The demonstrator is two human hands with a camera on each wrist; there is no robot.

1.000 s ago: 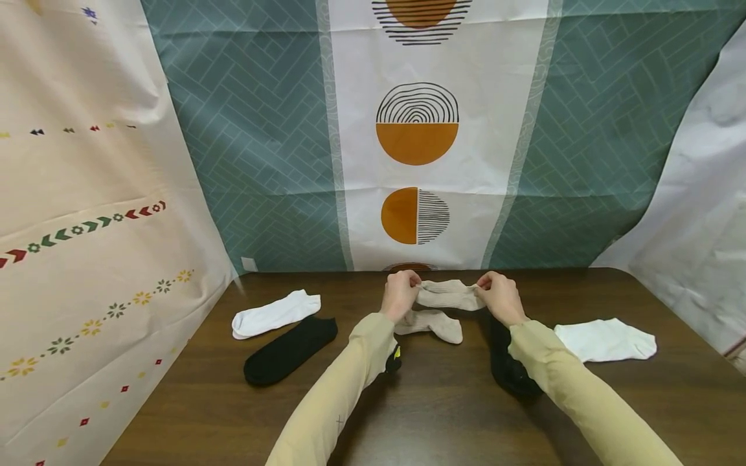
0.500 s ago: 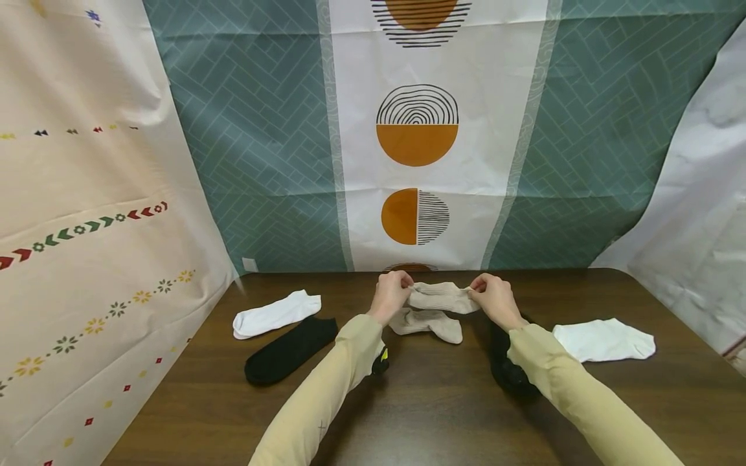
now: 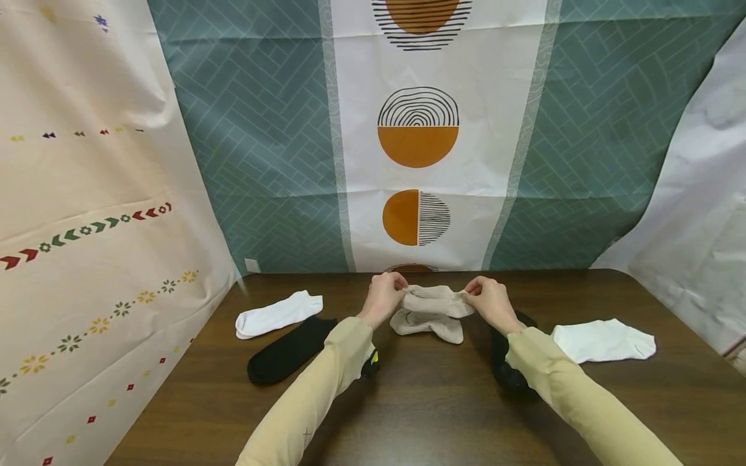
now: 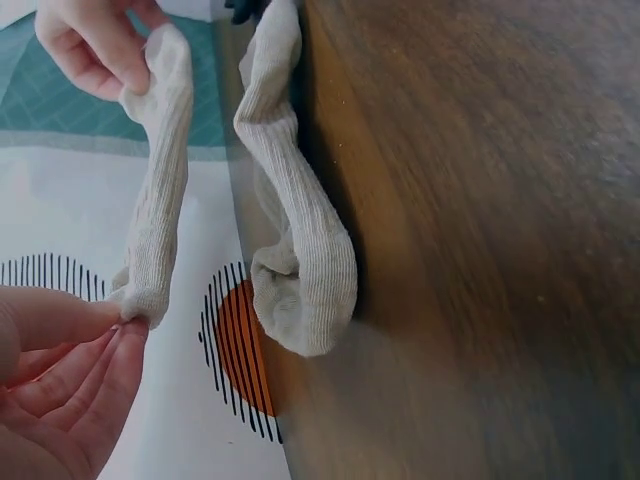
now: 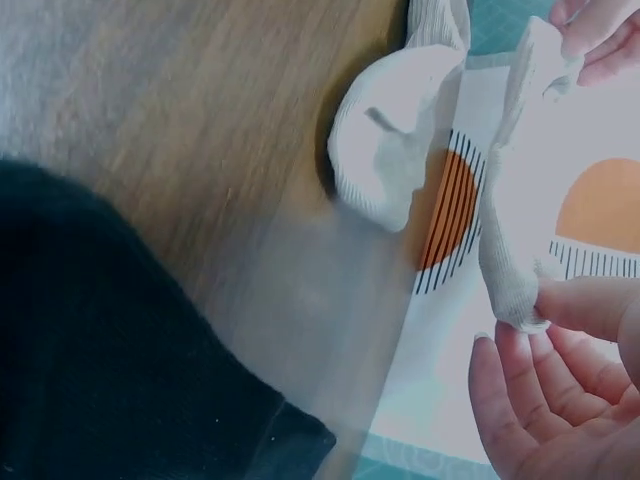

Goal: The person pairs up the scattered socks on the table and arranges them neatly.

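Observation:
A beige ribbed sock (image 3: 436, 301) is stretched sideways between my two hands, lifted off the table. My left hand (image 3: 383, 298) pinches its left end between thumb and fingers, also plain in the left wrist view. At the other end, my right hand (image 3: 491, 303) pinches the sock; the right wrist view shows the thumb on top and the fingers (image 5: 530, 385) beneath. A second beige sock (image 3: 428, 325) lies bent on the table just below the held one, partly covered by it in the head view. Its folded end (image 4: 305, 290) shows in the left wrist view.
On the left of the dark wooden table (image 3: 431, 414) lie a white sock (image 3: 278, 315) and a black sock (image 3: 291, 353). Under my right forearm is another black sock (image 3: 506, 362), partly hidden. A white sock (image 3: 606, 341) lies at the right. Patterned cloth (image 3: 416, 142) hangs behind.
Both hands, still pinching the beige sock, have shifted a little left and slightly nearer. More of the lower beige sock's left part shows beside the left hand. The socks on the table have stayed put.

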